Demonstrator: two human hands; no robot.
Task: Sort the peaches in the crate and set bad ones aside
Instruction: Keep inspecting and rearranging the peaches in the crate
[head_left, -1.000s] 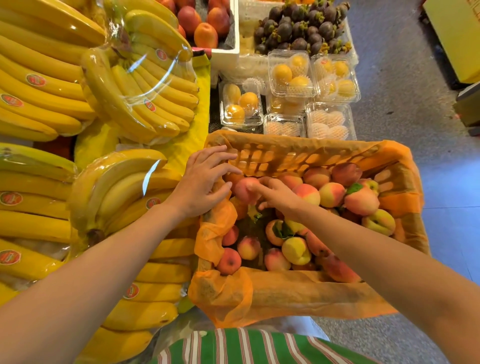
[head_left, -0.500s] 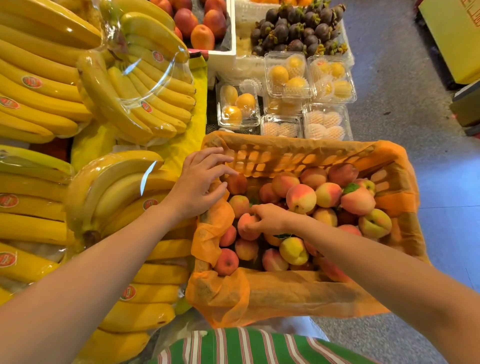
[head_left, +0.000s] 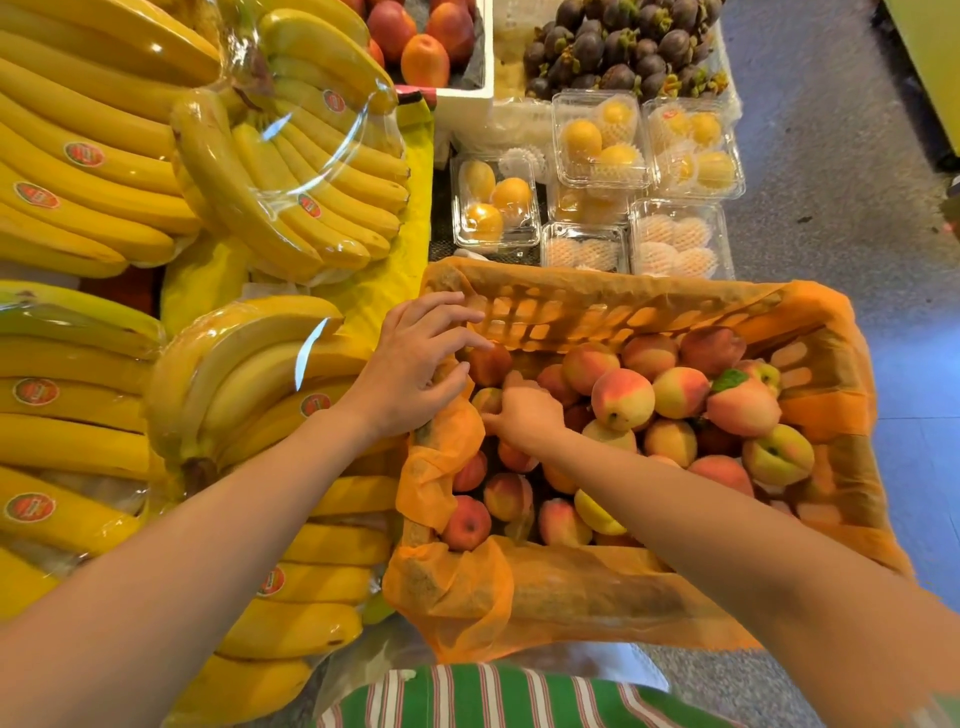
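Now, head view, crate (head_left: 597, 312): orange-lined, beside the bananas (head_left: 260, 374), and full.
Peaches (head_left: 623, 397): heaped inside; I see none set aside.
Left hand (head_left: 410, 374): fingers spread, resting on the crate's left rim, tips by a red peach (head_left: 488, 364).
Right hand (head_left: 524, 410): down among the left-side peaches, fingers tucked under; I cannot tell if it pinches one.
Progress: early, I reckon, with most of the sorting left.

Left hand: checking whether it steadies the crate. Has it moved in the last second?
No. The left hand stays resting on the far-left rim of the crate.
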